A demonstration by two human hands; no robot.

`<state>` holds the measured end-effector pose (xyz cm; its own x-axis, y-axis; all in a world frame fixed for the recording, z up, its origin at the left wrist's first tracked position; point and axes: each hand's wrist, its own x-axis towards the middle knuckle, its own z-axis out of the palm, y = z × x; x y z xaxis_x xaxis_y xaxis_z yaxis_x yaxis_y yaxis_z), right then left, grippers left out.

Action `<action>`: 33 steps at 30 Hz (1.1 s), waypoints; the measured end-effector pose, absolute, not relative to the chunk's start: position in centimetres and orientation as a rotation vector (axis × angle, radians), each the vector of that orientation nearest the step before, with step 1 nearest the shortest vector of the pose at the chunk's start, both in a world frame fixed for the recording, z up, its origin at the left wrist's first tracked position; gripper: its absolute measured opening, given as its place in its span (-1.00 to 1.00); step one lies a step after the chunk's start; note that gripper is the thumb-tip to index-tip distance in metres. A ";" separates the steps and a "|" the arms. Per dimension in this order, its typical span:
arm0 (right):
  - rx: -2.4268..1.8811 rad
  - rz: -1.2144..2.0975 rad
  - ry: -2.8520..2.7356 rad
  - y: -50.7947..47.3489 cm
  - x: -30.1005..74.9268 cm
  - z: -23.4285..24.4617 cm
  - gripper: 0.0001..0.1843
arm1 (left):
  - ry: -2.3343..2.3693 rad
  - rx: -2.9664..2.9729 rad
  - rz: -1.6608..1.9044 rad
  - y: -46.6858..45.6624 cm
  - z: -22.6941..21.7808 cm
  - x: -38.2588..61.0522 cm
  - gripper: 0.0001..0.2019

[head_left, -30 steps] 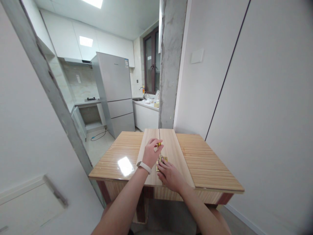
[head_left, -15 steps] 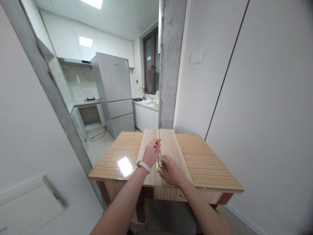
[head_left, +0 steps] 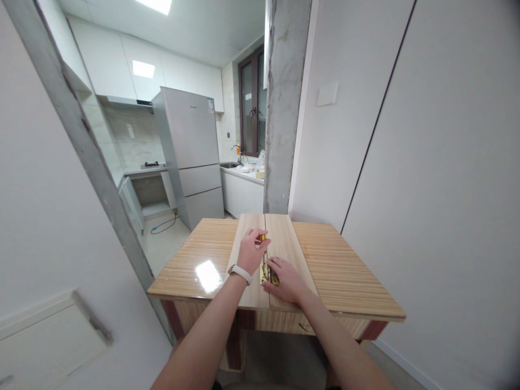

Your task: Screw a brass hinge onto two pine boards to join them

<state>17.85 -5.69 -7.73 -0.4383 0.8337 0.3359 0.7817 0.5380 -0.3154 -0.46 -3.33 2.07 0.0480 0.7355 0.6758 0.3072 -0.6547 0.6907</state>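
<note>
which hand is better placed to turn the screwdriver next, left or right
Probably the left: your left hand has its fingers around the yellow-handled screwdriver. Your right hand rests low at the brass hinge, seemingly better placed to steady it.

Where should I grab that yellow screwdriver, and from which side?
Grip the screwdriver by its yellow handle, probably from the left, as the left hand does. It stands roughly upright, handle up, with the thin shaft pointing down toward the brass hinge. The right hand rests on the hinge, crowding the lower right side.
</note>
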 end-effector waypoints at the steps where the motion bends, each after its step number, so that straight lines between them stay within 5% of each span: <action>1: -1.312 0.151 -2.329 -5.7 17.8 -7.7 -0.15 | 1.050 1.970 1.636 -3.3 2.0 -0.5 -0.85; 9: -1.254 0.103 -2.314 -5.8 17.8 -7.7 -0.17 | 0.944 1.986 1.519 -3.6 1.9 -0.6 -0.74; 18: -1.317 0.145 -2.311 -5.7 17.8 -7.7 -0.15 | 1.069 2.003 1.695 -4.0 2.2 -0.6 -0.89; 33: -1.314 0.144 -2.307 -6.0 17.6 -7.5 -0.18 | 1.054 2.015 1.645 -3.8 1.8 -0.9 -0.81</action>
<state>17.64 -5.97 -7.51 -0.4251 0.8337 0.3524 0.7833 0.5339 -0.3183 -0.88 -3.81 1.80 0.0575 0.7171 0.6946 0.3316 -0.6700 0.6642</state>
